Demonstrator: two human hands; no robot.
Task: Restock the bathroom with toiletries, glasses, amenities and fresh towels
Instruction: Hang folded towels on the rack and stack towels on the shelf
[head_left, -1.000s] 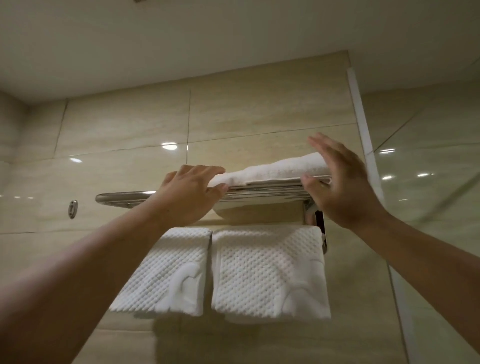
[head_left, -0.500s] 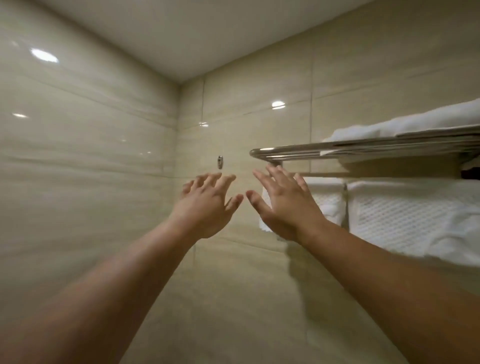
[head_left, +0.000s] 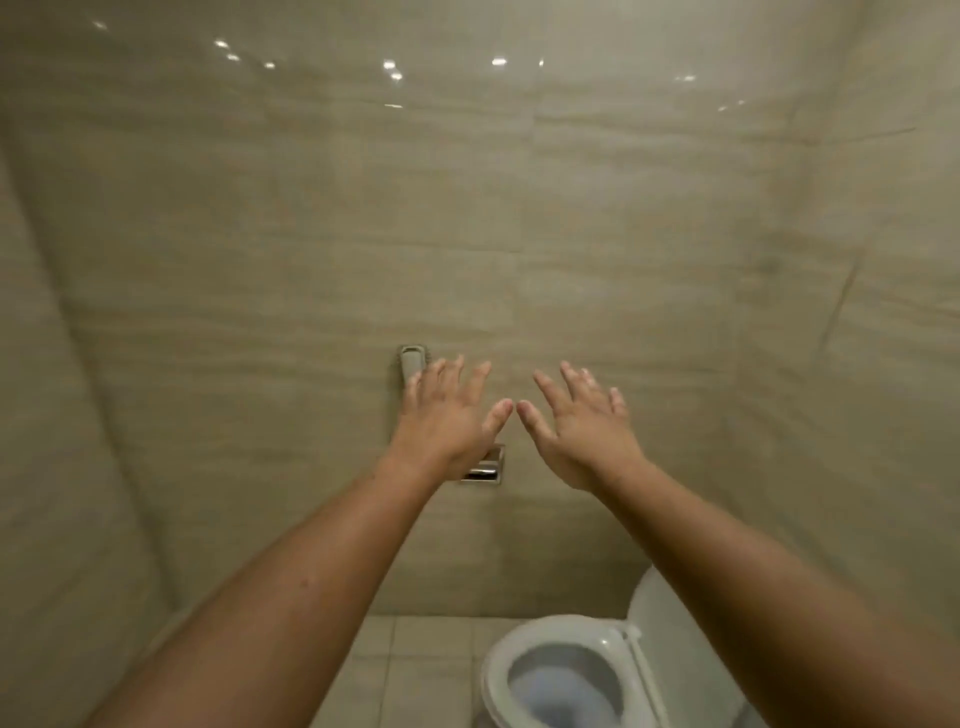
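Place: bathroom, small, tiled throughout.
Walls: glossy beige wall tiles (head_left: 467, 234) with light glints, meeting in corners.
Floor: pale floor tiles (head_left: 415, 654).
Fixture: white toilet (head_left: 561, 626), lid raised, water in bowl.
Fitting: metal holder (head_left: 491, 467) set in the wall.

Toilet (head_left: 566, 670) below wall holder (head_left: 485, 465)

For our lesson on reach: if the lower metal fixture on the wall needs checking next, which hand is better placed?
Probably the left. Both hands are open and empty, but the left hand overlaps the metal fixture in view, while the right hand sits off to its side.
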